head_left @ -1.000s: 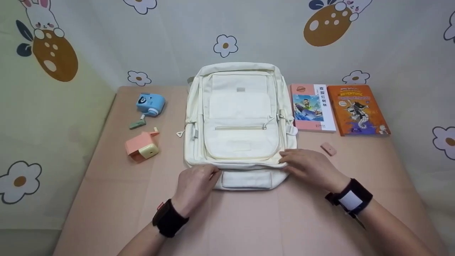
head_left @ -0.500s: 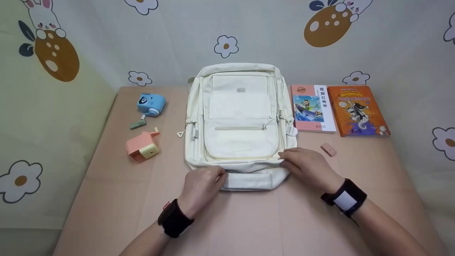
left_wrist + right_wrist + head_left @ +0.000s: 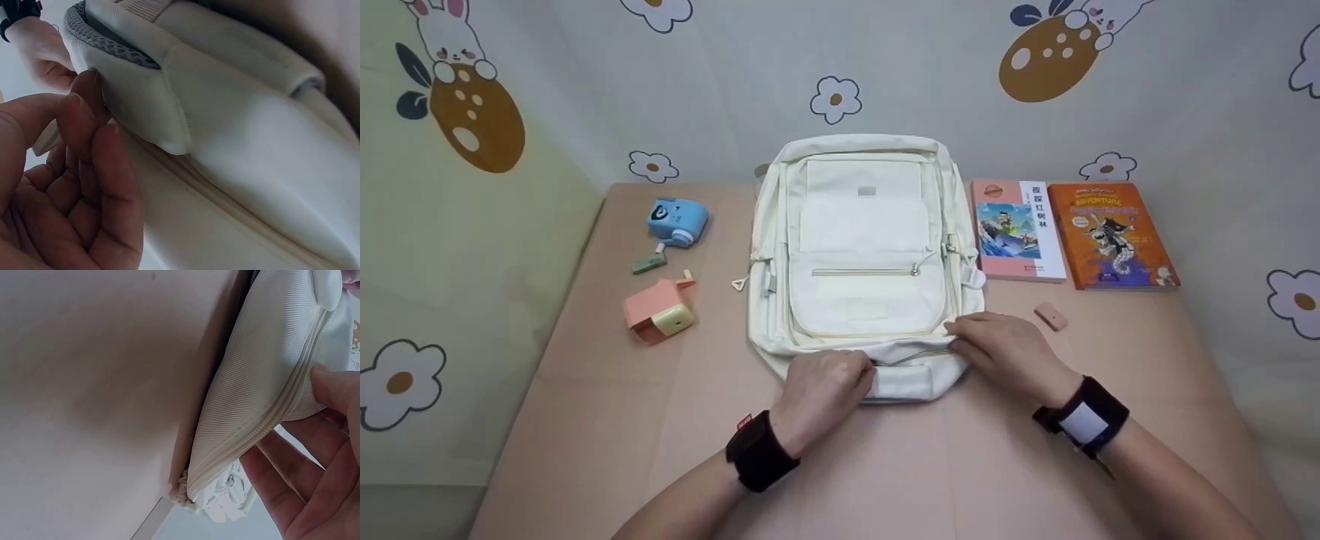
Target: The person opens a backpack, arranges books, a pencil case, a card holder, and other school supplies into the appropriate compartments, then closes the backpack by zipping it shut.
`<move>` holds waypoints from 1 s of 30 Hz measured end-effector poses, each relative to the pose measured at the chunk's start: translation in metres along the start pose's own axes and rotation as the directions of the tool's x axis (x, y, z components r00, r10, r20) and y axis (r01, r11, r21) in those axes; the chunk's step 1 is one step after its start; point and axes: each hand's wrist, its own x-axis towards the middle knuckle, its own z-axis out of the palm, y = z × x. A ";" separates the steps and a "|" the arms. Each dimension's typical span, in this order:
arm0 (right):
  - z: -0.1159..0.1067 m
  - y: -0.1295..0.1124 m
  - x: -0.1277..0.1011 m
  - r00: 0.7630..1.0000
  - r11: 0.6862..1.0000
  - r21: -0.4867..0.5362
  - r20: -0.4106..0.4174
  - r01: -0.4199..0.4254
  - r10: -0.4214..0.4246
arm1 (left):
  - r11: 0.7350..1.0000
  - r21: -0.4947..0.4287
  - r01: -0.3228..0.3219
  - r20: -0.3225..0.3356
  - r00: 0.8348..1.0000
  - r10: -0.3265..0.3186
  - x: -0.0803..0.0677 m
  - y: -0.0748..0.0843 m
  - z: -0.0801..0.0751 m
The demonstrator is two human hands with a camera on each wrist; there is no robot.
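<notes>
A cream backpack (image 3: 864, 225) lies flat on the table, front pockets up and its bottom end toward the wall. My left hand (image 3: 825, 386) is at the near edge, left of the padded carry handle's right part. In the left wrist view, thumb and forefinger pinch at the zipper (image 3: 225, 205), over a small beige tab (image 3: 48, 139) that looks like the zipper pull; the slider is hidden. At the near right corner my right hand (image 3: 1012, 349) pinches the backpack's edge. The right wrist view shows its thumb on the fabric beside the zipper (image 3: 275, 405), other fingers beneath.
Left of the backpack are a blue crank pencil sharpener (image 3: 678, 222), a green eraser (image 3: 649, 262) and a pink house-shaped sharpener (image 3: 658, 311). To the right lie a pink-and-white book (image 3: 1018, 231), an orange book (image 3: 1114, 236) and a pink eraser (image 3: 1050, 316). Patterned cloth hangs behind.
My left hand has slid to the right along the backpack's near edge, still pinching. The right hand stays at the corner, with its wrist shifted slightly left.
</notes>
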 end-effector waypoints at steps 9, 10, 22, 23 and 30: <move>0.001 0.004 -0.004 0.999 1.000 0.021 -0.027 0.021 -0.020 | 1.000 -0.020 0.010 0.019 1.000 -0.010 0.001 -0.001 0.000; 0.001 0.005 -0.004 0.999 0.999 0.031 -0.023 0.027 -0.026 | 1.000 -0.020 0.008 0.017 1.000 -0.008 0.001 -0.001 0.000; -0.007 0.030 -0.018 0.994 0.986 0.144 0.077 -0.085 0.074 | 1.000 -0.030 0.010 0.022 1.000 -0.009 0.001 -0.002 -0.001; -0.007 0.032 -0.019 0.994 0.984 0.150 0.080 -0.092 0.080 | 1.000 -0.027 0.010 0.022 1.000 -0.009 0.001 -0.002 -0.001; -0.003 0.032 -0.021 0.995 0.984 0.156 0.070 -0.081 0.071 | 1.000 -0.024 0.007 0.012 1.000 -0.007 0.001 -0.001 0.000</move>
